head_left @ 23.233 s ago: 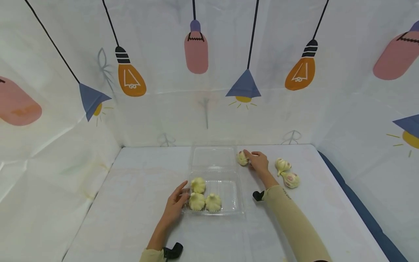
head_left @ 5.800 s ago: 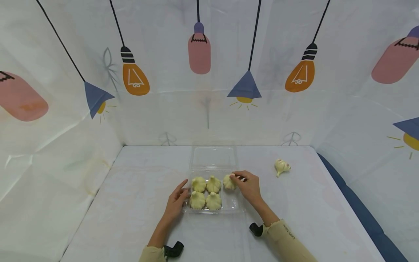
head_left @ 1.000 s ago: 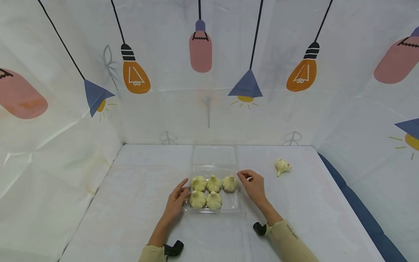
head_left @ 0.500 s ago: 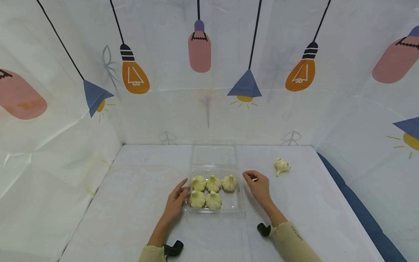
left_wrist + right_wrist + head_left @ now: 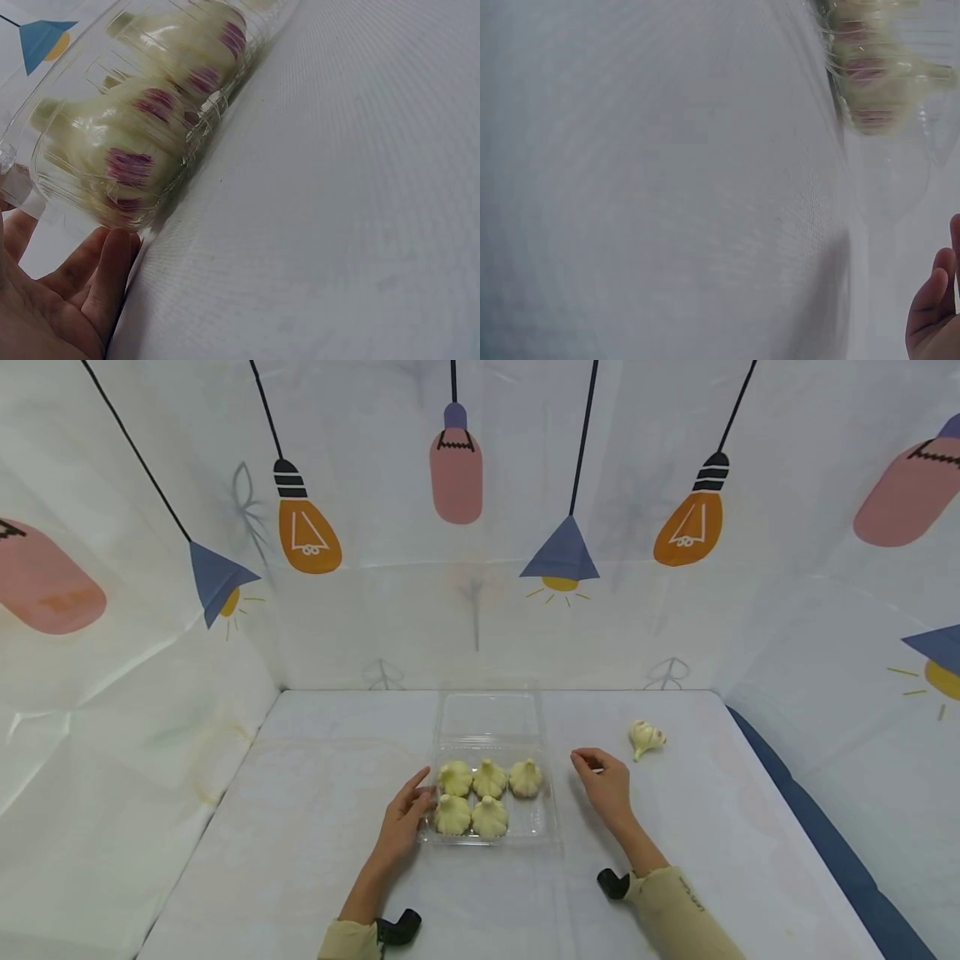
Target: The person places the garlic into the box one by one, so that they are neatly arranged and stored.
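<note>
A clear plastic clamshell box [image 5: 534, 827] lies on the table with its lid [image 5: 489, 718] folded back. Several garlic bulbs [image 5: 490, 779] sit inside: three across the back row, two in front, with the front right spot bare. My left hand [image 5: 402, 822] rests its fingers against the box's left wall; the left wrist view shows the fingertips touching the plastic beside a purple-streaked garlic bulb [image 5: 127, 150]. Right of the box, my right hand [image 5: 606, 785] hovers over the table, fingers loosely bent around nothing. One loose garlic bulb [image 5: 646, 739] lies beyond it at the back right.
A white-covered table [image 5: 300, 827] carries everything. White sheets printed with lamps [image 5: 561, 556] stand behind and along both sides. Dark blue cloth [image 5: 810, 827] shows past the right table edge. Black wrist cameras [image 5: 613, 883] stick out from both sleeves.
Over the last second my right hand has drawn away from the box, rightward toward the loose garlic bulb. Earlier, more bulbs went from the table into the box. My left hand has stayed put.
</note>
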`<state>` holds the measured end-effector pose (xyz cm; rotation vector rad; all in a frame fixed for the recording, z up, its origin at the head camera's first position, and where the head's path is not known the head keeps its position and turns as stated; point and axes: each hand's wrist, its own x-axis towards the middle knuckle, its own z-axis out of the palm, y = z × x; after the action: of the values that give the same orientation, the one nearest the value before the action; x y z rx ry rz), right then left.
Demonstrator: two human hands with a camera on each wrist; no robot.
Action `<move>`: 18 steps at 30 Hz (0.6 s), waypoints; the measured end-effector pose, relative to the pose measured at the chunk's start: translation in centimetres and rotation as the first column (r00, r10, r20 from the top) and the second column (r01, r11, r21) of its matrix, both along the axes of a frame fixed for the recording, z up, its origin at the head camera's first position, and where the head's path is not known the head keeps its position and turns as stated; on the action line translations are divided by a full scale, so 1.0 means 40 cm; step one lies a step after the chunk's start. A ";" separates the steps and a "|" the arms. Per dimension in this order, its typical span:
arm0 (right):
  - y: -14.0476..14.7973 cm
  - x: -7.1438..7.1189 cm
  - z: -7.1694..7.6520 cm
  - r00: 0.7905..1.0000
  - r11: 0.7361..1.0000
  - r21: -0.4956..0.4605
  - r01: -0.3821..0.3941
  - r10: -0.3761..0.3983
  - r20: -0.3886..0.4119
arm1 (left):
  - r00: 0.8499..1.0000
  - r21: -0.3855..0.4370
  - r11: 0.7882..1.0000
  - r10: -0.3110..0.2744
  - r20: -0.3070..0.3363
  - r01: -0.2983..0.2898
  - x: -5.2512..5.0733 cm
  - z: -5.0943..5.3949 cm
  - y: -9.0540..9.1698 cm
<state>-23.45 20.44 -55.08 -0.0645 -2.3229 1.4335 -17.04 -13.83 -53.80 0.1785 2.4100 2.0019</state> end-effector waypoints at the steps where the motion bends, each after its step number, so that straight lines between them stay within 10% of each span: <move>1: 0.003 0.000 0.000 1.000 1.000 -0.005 0.006 -0.006 0.009 | 1.000 -0.001 1.000 0.000 -0.005 0.000 -0.001 -0.001 -0.001; 10: 0.039 0.007 0.006 0.992 0.993 -0.103 0.062 -0.051 0.112 | 1.000 0.042 0.999 0.014 -0.007 -0.013 -0.032 -0.081 -0.011; 18: 0.070 0.010 0.007 0.982 0.975 -0.185 0.121 -0.091 0.163 | 0.999 0.052 0.998 0.031 -0.013 -0.030 -0.031 -0.090 -0.008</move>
<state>-23.06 23.26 -54.78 -0.3624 -2.2513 1.6477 -18.27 -14.17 -57.39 0.1575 2.3850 2.0837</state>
